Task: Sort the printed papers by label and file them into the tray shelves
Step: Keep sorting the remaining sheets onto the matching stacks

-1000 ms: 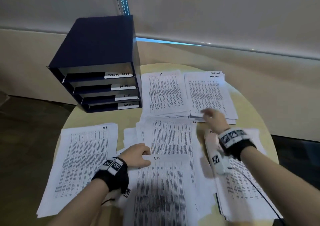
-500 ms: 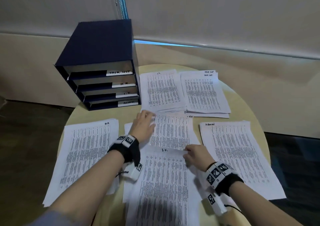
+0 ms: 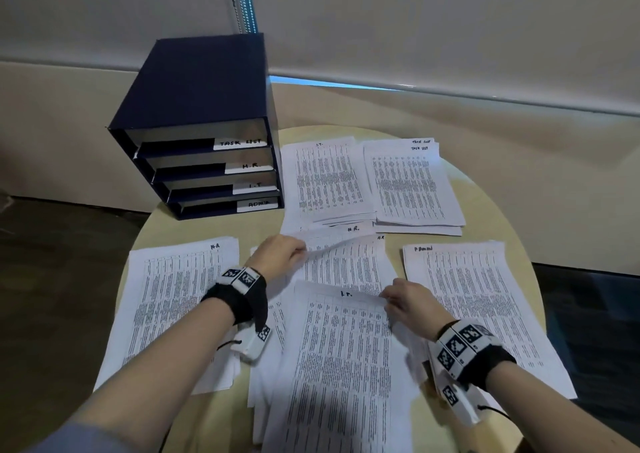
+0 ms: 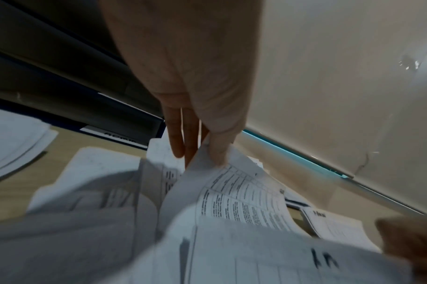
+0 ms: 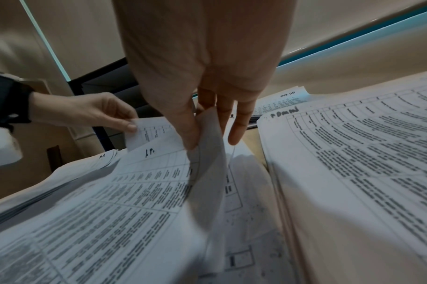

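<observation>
On a round table (image 3: 498,210) a dark blue tray unit (image 3: 204,106) stands at the far left edge, its four shelves labelled from the top TASK LIST, H.R., I.T. and ADMIN. Just right of it, along the far edge, lie the I.T. stack (image 3: 327,178) and the TASK LIST stack (image 3: 412,182), side by side and touching. The H.R. stack (image 3: 173,307) lies at the left edge and the ADMIN stack (image 3: 485,314) at the right edge. Between them, reaching to the near edge, is a loose, overlapping middle pile (image 3: 273,366). The left hand (image 3: 277,255) pinches the far left corner of an H.R. sheet (image 3: 346,262) between thumb and fingers, and that corner is lifted off the pile; in the left wrist view the thumb lies on top of the paper and the fingers under it. The right hand (image 3: 407,302) pinches the far right corner of an I.T. sheet (image 3: 339,355), which lies on top of the pile nearest the person; in the right wrist view the corner curls up between thumb and index finger, the other fingers straight behind it. The two hands are well apart, each on its own sheet.
</observation>
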